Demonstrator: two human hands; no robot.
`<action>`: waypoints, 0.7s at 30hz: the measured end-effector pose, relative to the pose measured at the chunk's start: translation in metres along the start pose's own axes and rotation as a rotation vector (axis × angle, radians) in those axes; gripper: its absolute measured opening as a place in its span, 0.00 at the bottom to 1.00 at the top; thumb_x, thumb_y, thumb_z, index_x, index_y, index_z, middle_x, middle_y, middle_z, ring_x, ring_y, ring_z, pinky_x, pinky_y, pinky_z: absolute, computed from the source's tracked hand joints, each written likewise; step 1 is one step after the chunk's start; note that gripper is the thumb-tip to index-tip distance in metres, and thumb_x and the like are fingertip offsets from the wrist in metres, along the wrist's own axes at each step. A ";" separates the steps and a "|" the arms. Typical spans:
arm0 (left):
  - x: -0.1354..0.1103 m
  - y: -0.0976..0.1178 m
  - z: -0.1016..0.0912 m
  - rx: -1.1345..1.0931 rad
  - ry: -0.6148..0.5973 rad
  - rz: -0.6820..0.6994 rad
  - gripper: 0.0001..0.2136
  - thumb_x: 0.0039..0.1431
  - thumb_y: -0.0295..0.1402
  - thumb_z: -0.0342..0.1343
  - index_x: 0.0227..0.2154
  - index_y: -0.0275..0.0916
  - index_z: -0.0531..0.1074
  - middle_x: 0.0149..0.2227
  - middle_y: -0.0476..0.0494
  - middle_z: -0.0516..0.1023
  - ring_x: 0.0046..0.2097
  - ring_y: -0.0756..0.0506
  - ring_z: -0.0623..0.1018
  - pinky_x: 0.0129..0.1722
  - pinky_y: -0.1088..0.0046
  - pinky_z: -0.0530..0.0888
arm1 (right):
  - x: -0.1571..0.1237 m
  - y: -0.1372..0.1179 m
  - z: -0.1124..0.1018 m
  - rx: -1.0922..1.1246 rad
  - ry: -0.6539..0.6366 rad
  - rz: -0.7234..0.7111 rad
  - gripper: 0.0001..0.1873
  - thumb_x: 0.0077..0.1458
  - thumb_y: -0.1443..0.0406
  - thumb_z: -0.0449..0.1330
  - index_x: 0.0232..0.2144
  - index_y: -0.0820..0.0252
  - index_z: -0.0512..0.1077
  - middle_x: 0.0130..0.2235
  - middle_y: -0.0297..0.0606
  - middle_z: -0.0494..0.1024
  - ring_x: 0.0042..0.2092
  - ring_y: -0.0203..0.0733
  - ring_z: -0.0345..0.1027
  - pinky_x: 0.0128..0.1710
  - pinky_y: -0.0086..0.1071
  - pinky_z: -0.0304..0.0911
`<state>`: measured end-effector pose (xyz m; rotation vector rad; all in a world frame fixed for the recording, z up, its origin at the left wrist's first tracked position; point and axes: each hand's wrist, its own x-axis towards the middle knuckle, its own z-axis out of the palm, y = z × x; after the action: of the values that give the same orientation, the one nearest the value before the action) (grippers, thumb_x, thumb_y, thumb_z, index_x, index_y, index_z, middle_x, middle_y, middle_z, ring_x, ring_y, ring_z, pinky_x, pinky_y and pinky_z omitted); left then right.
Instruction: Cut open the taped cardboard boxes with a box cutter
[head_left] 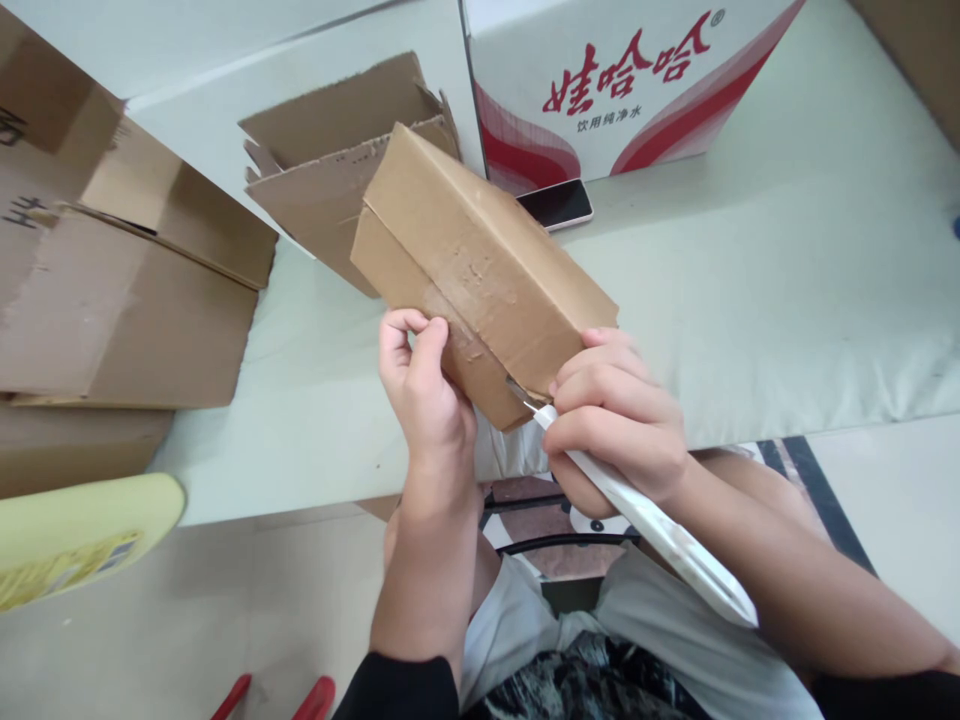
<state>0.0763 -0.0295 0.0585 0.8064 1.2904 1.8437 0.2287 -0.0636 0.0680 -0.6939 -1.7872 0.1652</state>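
Note:
A small brown cardboard box [480, 265] is held tilted above the near edge of the pale table [787, 290]. My left hand [420, 385] is closed on the box's near left side, thumb and fingers pinching its edge. My right hand [615, 425] is wrapped around a white utility knife [660, 525], whose blade tip sits at the box's lower near corner. The knife's handle sticks out back past my wrist.
Flattened and opened brown cartons [127, 290] lie at the left. A torn open carton [337, 150] stands behind the box. A white and red printed carton [622, 80] stands at the back, a phone [556, 203] beside it. A yellow object [75, 535] and red handles [277, 697] lie low left.

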 end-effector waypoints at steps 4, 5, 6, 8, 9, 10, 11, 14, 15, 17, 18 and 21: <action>0.000 0.001 -0.001 0.011 -0.009 -0.006 0.16 0.51 0.33 0.66 0.28 0.41 0.60 0.30 0.51 0.59 0.33 0.51 0.64 0.34 0.73 0.63 | -0.001 0.000 0.001 -0.006 0.005 -0.002 0.13 0.52 0.76 0.57 0.28 0.52 0.63 0.26 0.26 0.69 0.32 0.35 0.68 0.54 0.40 0.69; 0.000 0.001 -0.001 0.013 -0.006 -0.006 0.16 0.51 0.33 0.66 0.28 0.41 0.60 0.30 0.51 0.59 0.33 0.50 0.64 0.34 0.73 0.63 | -0.001 0.000 0.001 -0.007 0.004 -0.003 0.13 0.52 0.76 0.57 0.28 0.52 0.63 0.26 0.26 0.70 0.32 0.35 0.69 0.54 0.40 0.69; 0.000 0.001 0.000 0.012 -0.004 -0.007 0.16 0.51 0.33 0.65 0.28 0.41 0.60 0.30 0.51 0.59 0.33 0.50 0.64 0.34 0.73 0.63 | -0.001 -0.001 0.001 -0.009 0.001 -0.002 0.13 0.52 0.76 0.57 0.28 0.52 0.63 0.26 0.26 0.70 0.32 0.35 0.69 0.54 0.40 0.69; 0.000 0.002 0.001 0.004 0.006 -0.007 0.15 0.50 0.32 0.65 0.27 0.41 0.60 0.30 0.51 0.59 0.33 0.50 0.63 0.34 0.73 0.62 | -0.001 -0.001 0.001 -0.007 0.000 -0.002 0.13 0.52 0.76 0.57 0.28 0.52 0.63 0.26 0.26 0.70 0.32 0.35 0.68 0.54 0.40 0.68; 0.000 0.002 0.002 -0.003 0.012 -0.007 0.14 0.49 0.31 0.64 0.27 0.41 0.60 0.29 0.51 0.59 0.33 0.50 0.63 0.34 0.73 0.62 | -0.001 -0.001 0.001 -0.004 0.001 -0.004 0.13 0.52 0.76 0.57 0.28 0.53 0.63 0.26 0.26 0.70 0.32 0.35 0.68 0.55 0.39 0.68; 0.000 0.003 0.002 -0.010 0.018 -0.009 0.14 0.48 0.31 0.64 0.27 0.40 0.61 0.29 0.51 0.60 0.33 0.50 0.62 0.33 0.74 0.62 | -0.001 -0.001 0.001 -0.002 0.002 -0.003 0.13 0.51 0.77 0.57 0.27 0.53 0.63 0.27 0.26 0.70 0.32 0.34 0.68 0.55 0.39 0.67; 0.000 0.003 0.003 -0.017 0.024 -0.009 0.13 0.48 0.31 0.64 0.26 0.40 0.61 0.29 0.51 0.60 0.32 0.51 0.62 0.33 0.74 0.62 | -0.001 -0.001 0.001 0.001 0.000 -0.005 0.13 0.51 0.77 0.57 0.27 0.53 0.63 0.27 0.26 0.70 0.32 0.34 0.67 0.55 0.39 0.67; 0.000 0.003 0.004 -0.022 0.032 -0.006 0.14 0.48 0.31 0.64 0.26 0.40 0.61 0.28 0.52 0.60 0.32 0.51 0.62 0.33 0.74 0.61 | -0.001 -0.001 0.000 0.006 -0.013 -0.012 0.13 0.50 0.77 0.57 0.27 0.54 0.63 0.27 0.27 0.69 0.33 0.34 0.67 0.55 0.39 0.67; 0.000 0.003 0.004 -0.019 0.032 -0.003 0.14 0.48 0.31 0.64 0.26 0.40 0.61 0.28 0.52 0.59 0.32 0.51 0.61 0.32 0.74 0.61 | -0.001 0.000 0.000 0.006 -0.016 -0.014 0.13 0.50 0.77 0.57 0.27 0.54 0.63 0.27 0.26 0.69 0.33 0.34 0.67 0.55 0.39 0.67; 0.000 0.002 0.004 -0.017 0.035 0.002 0.15 0.48 0.31 0.65 0.26 0.40 0.60 0.28 0.52 0.59 0.32 0.51 0.61 0.32 0.75 0.61 | -0.001 0.000 0.000 0.006 -0.021 -0.013 0.13 0.50 0.77 0.57 0.27 0.54 0.63 0.27 0.27 0.69 0.33 0.34 0.68 0.55 0.39 0.67; 0.000 0.002 0.004 -0.018 0.035 0.002 0.15 0.47 0.31 0.65 0.26 0.40 0.60 0.28 0.52 0.59 0.32 0.51 0.61 0.32 0.74 0.61 | -0.001 0.000 0.000 0.004 -0.019 -0.011 0.13 0.50 0.77 0.57 0.27 0.54 0.63 0.27 0.27 0.69 0.33 0.34 0.67 0.55 0.39 0.67; 0.000 0.003 0.004 -0.025 0.035 -0.004 0.15 0.46 0.31 0.65 0.26 0.41 0.60 0.28 0.52 0.58 0.31 0.51 0.62 0.32 0.74 0.61 | -0.002 0.000 0.001 0.002 -0.016 -0.017 0.13 0.50 0.77 0.57 0.27 0.54 0.63 0.26 0.27 0.69 0.32 0.34 0.66 0.55 0.39 0.67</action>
<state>0.0790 -0.0284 0.0626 0.7610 1.2874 1.8751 0.2277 -0.0646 0.0658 -0.6779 -1.8075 0.1616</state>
